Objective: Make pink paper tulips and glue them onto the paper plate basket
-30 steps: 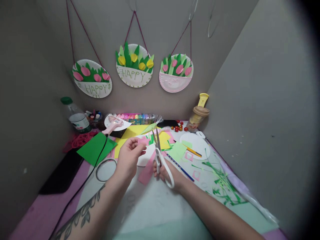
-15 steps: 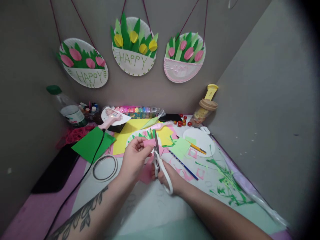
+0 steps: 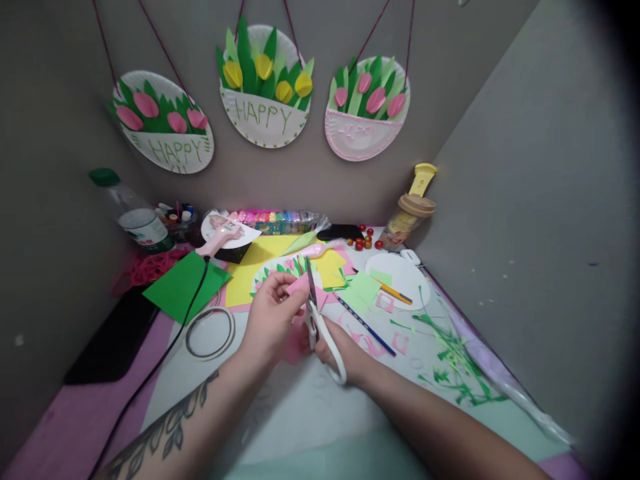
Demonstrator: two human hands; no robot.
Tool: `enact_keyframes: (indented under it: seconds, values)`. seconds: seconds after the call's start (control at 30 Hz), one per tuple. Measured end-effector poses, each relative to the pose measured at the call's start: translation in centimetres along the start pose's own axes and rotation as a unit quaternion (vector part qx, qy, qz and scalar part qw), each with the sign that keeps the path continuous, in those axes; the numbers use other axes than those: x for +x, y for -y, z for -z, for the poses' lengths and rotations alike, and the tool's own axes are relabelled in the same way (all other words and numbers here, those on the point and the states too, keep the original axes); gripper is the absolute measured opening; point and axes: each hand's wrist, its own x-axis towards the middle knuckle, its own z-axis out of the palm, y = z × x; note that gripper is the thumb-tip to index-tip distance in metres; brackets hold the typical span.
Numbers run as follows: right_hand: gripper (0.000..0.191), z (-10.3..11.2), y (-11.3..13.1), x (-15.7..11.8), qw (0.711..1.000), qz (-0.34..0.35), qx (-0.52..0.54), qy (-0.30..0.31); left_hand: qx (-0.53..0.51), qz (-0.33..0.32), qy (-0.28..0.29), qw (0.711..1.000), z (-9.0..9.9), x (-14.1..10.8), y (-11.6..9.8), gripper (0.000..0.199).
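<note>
Between the thumb and fingers of my left hand [image 3: 274, 308] is a small piece of pink paper [image 3: 299, 287]. My right hand [image 3: 345, 353] grips white-handled scissors [image 3: 331, 347] by their loops, blades pointing up and away from me. The blades meet the paper at its right edge, close to my left fingertips. Behind my hands lies a paper-plate piece with green leaves and pink tulips [image 3: 270, 270], partly covered by my left hand. Another pink sheet [image 3: 290, 348] shows under my hands, partly hidden.
Green paper [image 3: 187, 287], a tape roll [image 3: 210, 333] and a pink glue gun [image 3: 219, 240] lie left. To the right are a blue pencil [image 3: 367, 326], a yellow cutter [image 3: 395, 293], a white disc [image 3: 417, 273] and green scraps [image 3: 463, 367]. A bottle [image 3: 143, 223] stands back left.
The view has shifted slightly, so the wall plates sit a little higher. Both hands stay in nearly the same place, still holding the paper and the scissors.
</note>
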Motion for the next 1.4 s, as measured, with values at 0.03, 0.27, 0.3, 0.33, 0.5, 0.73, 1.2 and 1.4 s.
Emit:
enact_keyframes:
  seconds: [0.03, 0.27, 0.3, 0.33, 0.5, 0.73, 1.2, 1.4]
  values:
    - [0.02, 0.0, 0.0, 0.0, 1.0, 0.002, 0.004, 0.004, 0.003, 0.003, 0.003, 1.0, 0.0, 0.0, 0.0, 0.03]
    - [0.03, -0.1, 0.6, 0.0, 1.0, 0.03, -0.003, 0.0, 0.0, 0.024, 0.009, 1.0, -0.4, -0.3, -0.3, 0.029]
    - [0.032, -0.1, 0.8, 0.0, 0.999, 0.037, -0.002, 0.001, -0.001, 0.026, 0.01, 1.0, -0.4, -0.3, -0.4, 0.029]
    - [0.034, -0.1, 0.9, -0.1, 0.999, 0.043, -0.001, 0.003, -0.002, 0.027, 0.011, 1.0, -0.4, -0.3, -0.4, 0.029]
    - [0.045, -0.1, 1.0, -0.1, 0.999, 0.043, 0.001, 0.002, -0.003, 0.029, 0.016, 0.999, -0.3, -0.3, -0.4, 0.03]
    - [0.054, -0.1, 0.1, -0.3, 0.999, 0.022, 0.024, 0.009, 0.005, 0.027, 0.015, 1.0, -0.3, -0.2, -0.2, 0.03]
    - [0.015, 0.3, -1.8, 0.0, 0.999, -0.021, 0.018, -0.036, 0.025, 0.018, 0.04, 0.999, 0.1, -0.1, 0.1, 0.028]
    - [0.02, 0.4, -2.1, 0.0, 0.999, -0.016, 0.02, -0.035, 0.075, 0.009, 0.04, 0.996, 0.1, -0.2, -0.4, 0.028]
